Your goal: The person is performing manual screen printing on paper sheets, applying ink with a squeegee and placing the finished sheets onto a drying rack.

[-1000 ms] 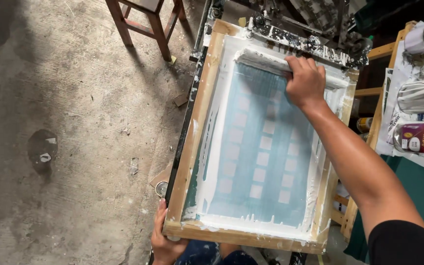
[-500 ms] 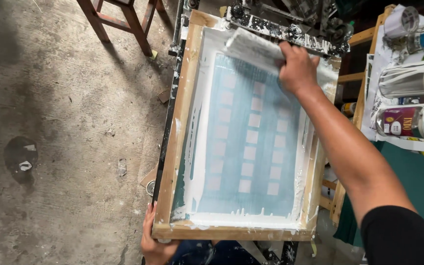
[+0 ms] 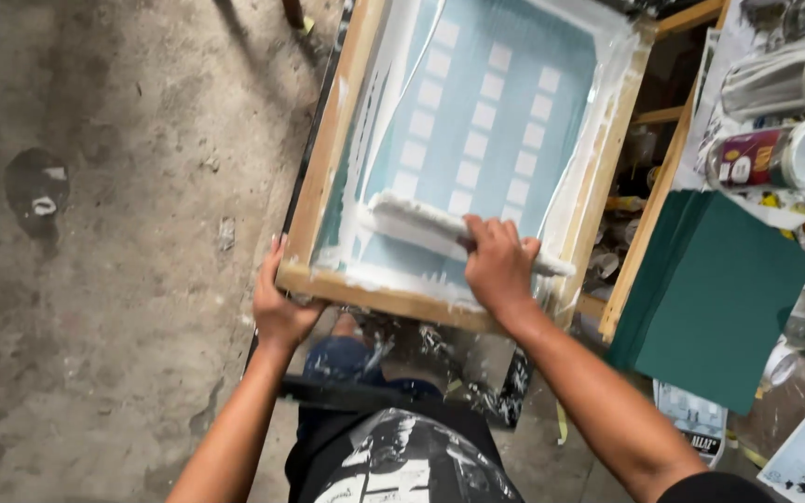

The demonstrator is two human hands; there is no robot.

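1. the right hand (image 3: 498,265) is clamped over a squeegee (image 3: 440,228), fingers wrapped across its top near the right end.
2. the squeegee lies across the near part of the mesh (image 3: 486,112), tilted a little so its left end sits farther away; it is coated in white ink.
3. the left hand (image 3: 279,307) grips the near left corner of the frame (image 3: 328,158), thumb under the near rail and fingers curled up its outer edge, closed on the wood.
4. the frame is pale wood, smeared white along its inner edges; the mesh inside is blue-green with three columns of pale rectangles.
5. white ink is piled along the near rail, just in front of the squeegee.
6. under the near rail a black, paint-flecked bar (image 3: 365,396) crosses in front of the person's body.
7. to the right, just beside the frame, a stack of dark green sheets (image 3: 719,298) rests on a cluttered bench.
8. beyond the sheets lie cans (image 3: 775,154) on their sides, white ends facing right.
9. to the left is a stained concrete floor (image 3: 123,279) with a dark patch.
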